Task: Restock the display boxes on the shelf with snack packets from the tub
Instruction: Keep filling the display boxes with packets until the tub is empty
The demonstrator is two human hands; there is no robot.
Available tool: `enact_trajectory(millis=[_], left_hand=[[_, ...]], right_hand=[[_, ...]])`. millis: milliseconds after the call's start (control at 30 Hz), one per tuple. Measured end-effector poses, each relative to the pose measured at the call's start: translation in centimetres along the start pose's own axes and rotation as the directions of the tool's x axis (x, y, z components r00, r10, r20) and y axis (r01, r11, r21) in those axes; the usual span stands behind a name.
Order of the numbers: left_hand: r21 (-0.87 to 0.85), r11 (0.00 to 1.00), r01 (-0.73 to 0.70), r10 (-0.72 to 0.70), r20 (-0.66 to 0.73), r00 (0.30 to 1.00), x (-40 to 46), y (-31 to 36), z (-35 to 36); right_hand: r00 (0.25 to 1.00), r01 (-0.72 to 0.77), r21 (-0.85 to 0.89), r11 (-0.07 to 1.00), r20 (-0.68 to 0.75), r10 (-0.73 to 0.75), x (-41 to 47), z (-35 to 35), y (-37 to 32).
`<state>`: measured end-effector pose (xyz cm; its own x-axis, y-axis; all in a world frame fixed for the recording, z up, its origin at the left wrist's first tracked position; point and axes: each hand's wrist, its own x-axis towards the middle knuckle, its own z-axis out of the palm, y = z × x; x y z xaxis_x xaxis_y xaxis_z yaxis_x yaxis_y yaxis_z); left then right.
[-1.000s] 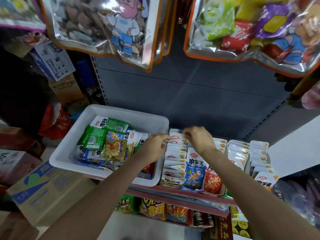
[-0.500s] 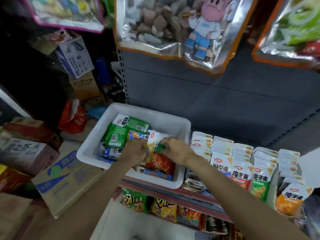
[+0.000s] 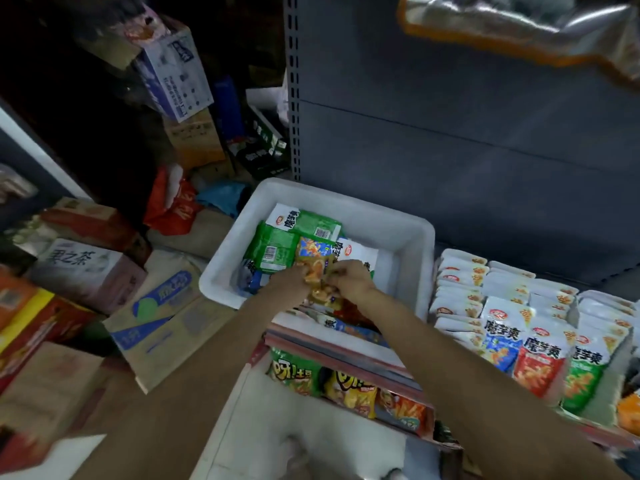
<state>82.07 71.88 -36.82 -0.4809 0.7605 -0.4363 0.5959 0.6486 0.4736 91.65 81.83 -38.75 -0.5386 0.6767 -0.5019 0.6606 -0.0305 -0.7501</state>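
Observation:
A white plastic tub stands on the shelf's left end, holding green, blue, white and red snack packets. Both my hands are inside it. My left hand and my right hand each grip yellow-orange snack packets bunched between them above the pile. To the right, display boxes hold rows of upright white-topped packets with blue, red and green fronts.
The grey shelf back panel rises behind the tub. A lower shelf carries chip bags. Cardboard cartons are stacked on the floor at left. A large foil bag hangs overhead at upper right.
My right hand left the display boxes and moved left into the tub beside my left hand. Both now hold yellow-orange packets. The view has swung left.

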Motion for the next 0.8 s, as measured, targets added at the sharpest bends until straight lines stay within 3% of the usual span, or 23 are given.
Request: enact_trajectory(millis=[133, 200, 267, 300, 333, 400, 433, 500, 567, 700, 800], left_hand=[[-0.108, 0.994, -0.006, 0.000, -0.059, 0.998, 0.2, 0.5, 0.0], [-0.071, 0.996, 0.055, -0.064, -0.122, 0.990, 0.3, 0.6, 0.0], [-0.182, 0.974, 0.136, -0.152, -0.073, 0.986, 0.1, 1.3, 0.1], [-0.321, 0.931, 0.172, -0.182, -0.002, 0.983, 0.0, 1.9, 0.2], [-0.465, 0.859, 0.214, -0.196, 0.088, 0.977, -0.1, 2.5, 0.3], [-0.714, 0.623, 0.320, -0.199, 0.251, 0.947, -0.7, 4.3, 0.2], [-0.799, 0.508, 0.321, -0.181, 0.265, 0.947, -0.9, 5.3, 0.3], [-0.926, 0.339, 0.168, -0.137, 0.128, 0.982, -0.9, 7.3, 0.7], [-0.971, 0.238, 0.007, -0.140, -0.027, 0.990, -1.0, 9.3, 1.0], [-0.954, 0.268, -0.137, -0.095, -0.168, 0.981, -0.8, 12.6, 1.7], [-0.858, 0.443, -0.261, 0.060, -0.263, 0.963, -0.7, 15.1, 2.3]], right_hand=[[0.998, 0.006, 0.170, 0.985, -0.064, 0.005, -0.3, -0.4, 0.1], [0.990, 0.028, 0.316, 0.948, -0.139, 0.017, -0.9, -1.6, 0.1], [0.987, 0.071, 0.428, 0.901, -0.162, -0.001, -1.9, -3.1, 0.1], [0.984, 0.102, 0.461, 0.882, -0.174, -0.024, -2.4, -4.0, 0.3], [0.981, 0.133, 0.479, 0.868, -0.191, -0.044, -2.9, -4.9, 0.5], [0.968, 0.203, 0.519, 0.830, -0.233, -0.091, -3.8, -6.5, 0.8], [0.963, 0.228, 0.537, 0.812, -0.249, -0.106, -4.2, -7.3, 0.9], [0.960, 0.248, 0.550, 0.798, -0.250, -0.126, -4.7, -9.0, 1.4], [0.966, 0.228, 0.520, 0.823, -0.228, -0.123, -5.5, -10.6, 1.9], [0.971, 0.193, 0.413, 0.890, -0.212, -0.112, -7.1, -14.4, 2.9], [0.948, 0.259, 0.348, 0.901, -0.269, -0.169, -8.4, -17.5, 3.2]])
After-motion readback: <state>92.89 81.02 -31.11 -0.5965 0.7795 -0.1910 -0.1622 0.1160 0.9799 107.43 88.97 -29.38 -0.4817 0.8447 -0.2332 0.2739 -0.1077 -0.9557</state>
